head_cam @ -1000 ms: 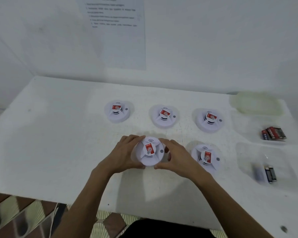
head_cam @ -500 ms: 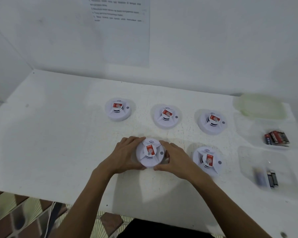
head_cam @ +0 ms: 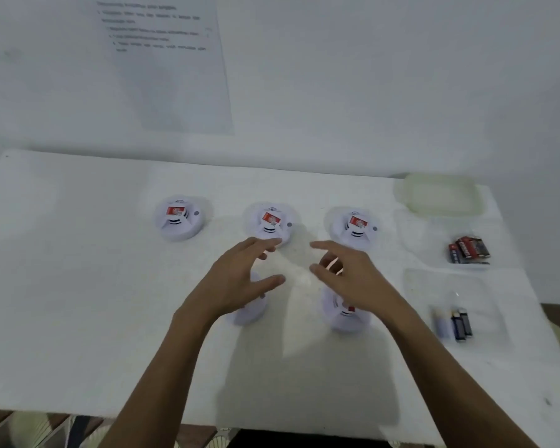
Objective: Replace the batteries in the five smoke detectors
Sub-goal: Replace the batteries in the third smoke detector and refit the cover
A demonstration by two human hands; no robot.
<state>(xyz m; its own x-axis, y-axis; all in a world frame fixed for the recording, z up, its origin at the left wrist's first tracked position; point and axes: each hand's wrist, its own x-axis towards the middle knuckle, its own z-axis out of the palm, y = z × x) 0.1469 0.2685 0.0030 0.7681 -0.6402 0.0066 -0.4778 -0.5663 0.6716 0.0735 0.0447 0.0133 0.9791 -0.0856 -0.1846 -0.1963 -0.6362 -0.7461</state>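
Five white round smoke detectors with red labels lie on the white table. Three form the back row: the left detector, the middle detector and the right detector. Two sit nearer, the front left detector and the front right detector, both partly hidden under my hands. My left hand and my right hand hover above the table with fingers spread, holding nothing, their fingertips close to the middle back detector.
At the right, a clear tray holds red and black batteries; a nearer clear tray holds three batteries. A translucent lid lies at the back right. A printed sheet hangs on the wall.
Both hands have let go of the front left detector, which now rests on the table, and have moved forward and apart toward the back row. The view has tilted upward.
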